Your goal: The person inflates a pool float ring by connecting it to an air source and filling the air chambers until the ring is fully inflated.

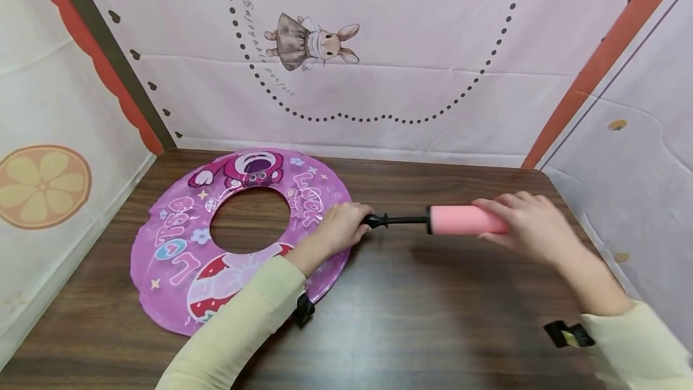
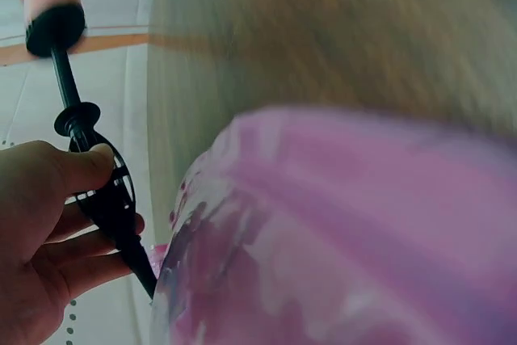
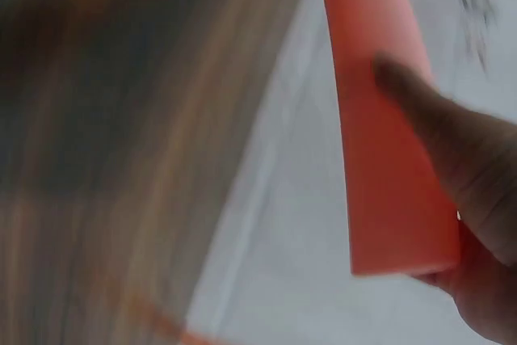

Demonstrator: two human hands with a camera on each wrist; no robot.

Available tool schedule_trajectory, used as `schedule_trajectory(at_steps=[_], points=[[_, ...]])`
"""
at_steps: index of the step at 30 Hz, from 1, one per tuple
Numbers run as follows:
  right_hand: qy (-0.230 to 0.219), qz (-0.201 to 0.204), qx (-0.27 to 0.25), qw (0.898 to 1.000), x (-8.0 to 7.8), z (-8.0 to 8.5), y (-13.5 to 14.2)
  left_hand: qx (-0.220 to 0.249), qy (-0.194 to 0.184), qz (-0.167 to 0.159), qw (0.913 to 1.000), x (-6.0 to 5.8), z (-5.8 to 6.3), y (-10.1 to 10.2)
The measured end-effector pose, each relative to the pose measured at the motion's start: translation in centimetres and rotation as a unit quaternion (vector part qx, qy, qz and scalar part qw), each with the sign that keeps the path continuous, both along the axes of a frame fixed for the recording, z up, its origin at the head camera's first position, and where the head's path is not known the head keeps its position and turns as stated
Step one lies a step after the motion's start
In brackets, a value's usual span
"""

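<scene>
A pink hand pump [image 1: 460,220] with a black rod [image 1: 407,220] is held level between the two hands. My left hand [image 1: 342,224] grips the black end piece [image 2: 107,199], thumb on one side and fingers on the other. Its narrow tip points at the ring's edge in the left wrist view; whether it sits in a valve I cannot tell. My right hand [image 1: 533,226] grips the pump's pink barrel [image 3: 388,143] near its far end. Beneath the left hand and forearm lies a purple swim ring [image 1: 154,257], printed with a bear and letters, looking partly puffed up.
The ring and pump are on or over a dark wood-grain table [image 1: 422,330]. Printed cloth walls [image 1: 411,29] enclose it at the back and on both sides. A black strap [image 1: 568,334] is on the right wrist and another black piece [image 1: 303,309] on the left.
</scene>
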State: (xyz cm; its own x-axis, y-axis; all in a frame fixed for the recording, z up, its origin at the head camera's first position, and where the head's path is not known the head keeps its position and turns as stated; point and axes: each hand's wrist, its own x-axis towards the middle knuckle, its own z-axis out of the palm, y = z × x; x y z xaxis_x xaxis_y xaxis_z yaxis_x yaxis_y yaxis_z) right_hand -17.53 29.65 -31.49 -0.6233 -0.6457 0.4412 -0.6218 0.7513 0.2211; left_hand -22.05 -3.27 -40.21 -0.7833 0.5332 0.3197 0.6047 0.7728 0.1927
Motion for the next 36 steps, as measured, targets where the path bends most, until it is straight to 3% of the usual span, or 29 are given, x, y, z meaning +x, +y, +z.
schedule_trajectory(at_steps=[6,12,21,30,33,36], points=[[0.019,0.004,0.033,0.999,-1.4,-2.2,-4.8,-0.001,0.018,0.001,0.9998,0.0,-0.7,0.2],[0.026,-0.001,0.029,0.999,-1.5,-2.8,-6.4,0.016,-0.002,0.002,0.9999,0.1,-0.5,0.2],[0.013,0.019,-0.007,1.0,-1.1,-2.6,-3.1,0.0,-0.018,0.011,0.9998,0.2,-0.1,-0.3],[0.004,-0.012,-0.015,1.0,-0.4,0.3,2.6,-0.003,0.009,0.017,0.9998,0.1,-0.1,-0.7],[0.014,-0.003,-0.014,1.0,-0.3,0.4,2.4,-0.002,0.022,0.015,0.9997,0.2,-0.1,-0.8],[0.032,0.022,-0.001,0.999,-0.7,-0.3,0.1,0.004,0.034,0.001,0.9994,0.1,0.0,-0.7]])
